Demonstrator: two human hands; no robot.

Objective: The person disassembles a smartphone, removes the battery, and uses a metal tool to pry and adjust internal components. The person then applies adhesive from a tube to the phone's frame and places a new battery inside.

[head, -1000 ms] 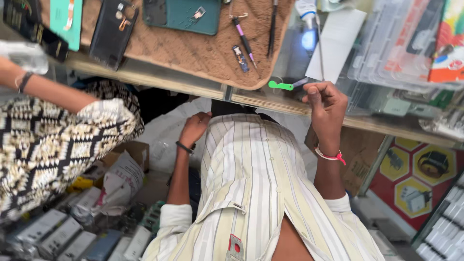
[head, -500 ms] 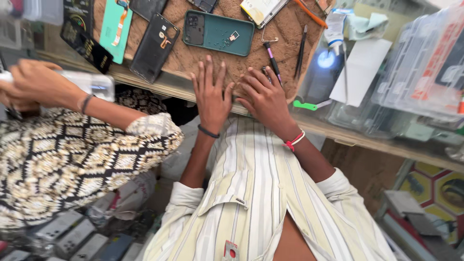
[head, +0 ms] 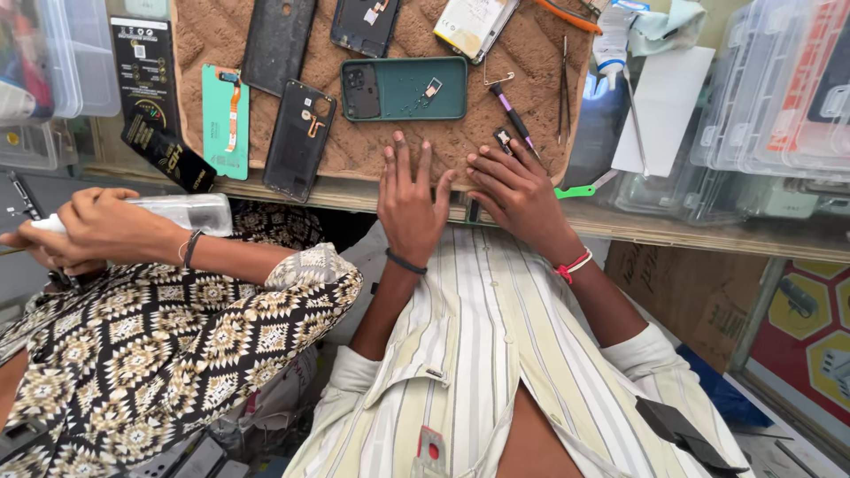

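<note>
My left hand [head: 410, 202] lies flat with fingers spread on the front edge of a brown work mat [head: 443, 133], holding nothing. My right hand [head: 518, 193] rests beside it on the mat edge, fingers apart, near a small dark part [head: 503, 137] and a purple-tipped tool [head: 513, 115]. Just beyond my hands lies a green phone back cover [head: 405, 88] with small parts in it. A dark phone back [head: 299, 140] and a teal panel with an orange flex cable [head: 225, 122] lie to the left.
A person in a patterned sleeve [head: 177, 327] sits at my left, their hand [head: 106, 226] on a clear container. Tweezers [head: 563, 88], a green pry tool [head: 575, 190], white paper [head: 662, 111] and clear plastic boxes [head: 770, 106] are at the right.
My right hand came down from holding the green tool at the shelf, and my left hand rose from my lap. Both now rest spread on the mat edge. The view tilted up.
</note>
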